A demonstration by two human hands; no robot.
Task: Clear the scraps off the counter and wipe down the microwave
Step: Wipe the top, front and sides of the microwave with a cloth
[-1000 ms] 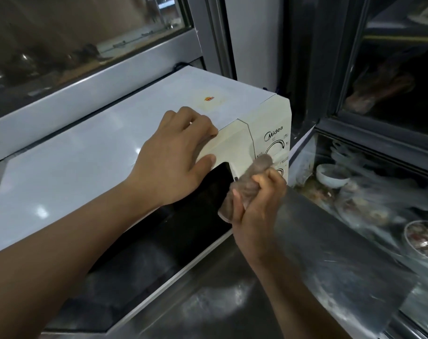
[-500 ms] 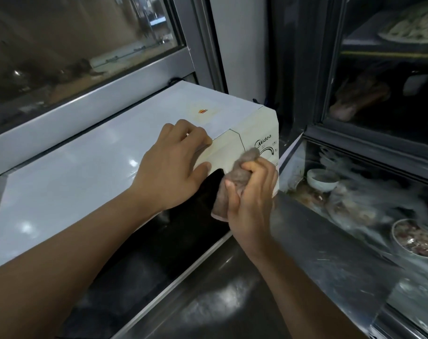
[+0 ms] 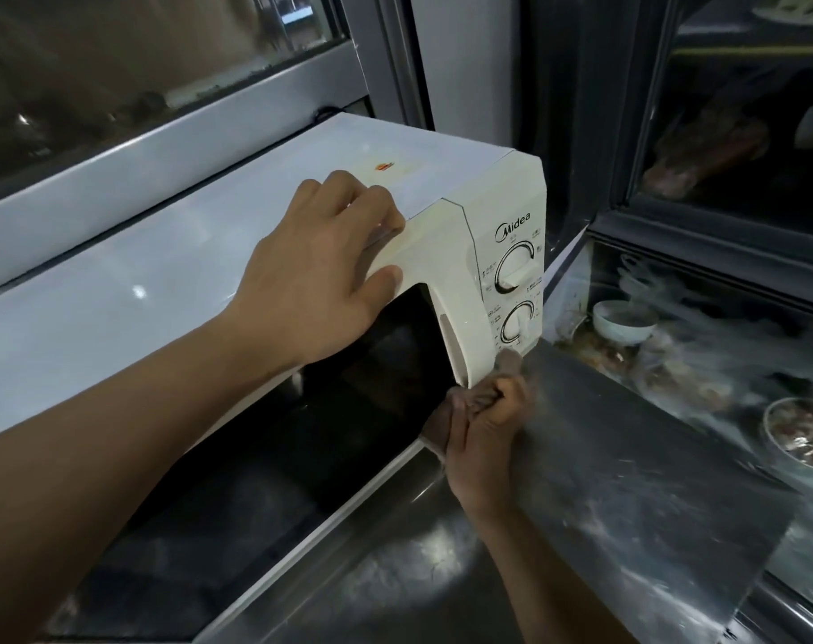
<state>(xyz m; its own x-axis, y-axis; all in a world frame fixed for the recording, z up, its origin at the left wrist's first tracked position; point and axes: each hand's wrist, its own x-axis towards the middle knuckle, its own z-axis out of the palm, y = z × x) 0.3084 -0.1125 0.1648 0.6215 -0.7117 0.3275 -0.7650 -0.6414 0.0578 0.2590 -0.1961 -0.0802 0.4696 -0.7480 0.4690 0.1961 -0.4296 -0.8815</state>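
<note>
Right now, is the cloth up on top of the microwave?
No, the right hand holds the cloth bunched at the bottom corner of the microwave front, below the lower dial.

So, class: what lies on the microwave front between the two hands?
In the head view, between the left hand and right hand lie the cream door handle and dark door glass of the microwave.

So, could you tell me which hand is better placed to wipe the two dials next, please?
The right hand, probably. It is shut on the cloth at the control panel's bottom corner, just below the lower dial. The left hand lies flat on the microwave top, bracing it, with no cloth.
</note>
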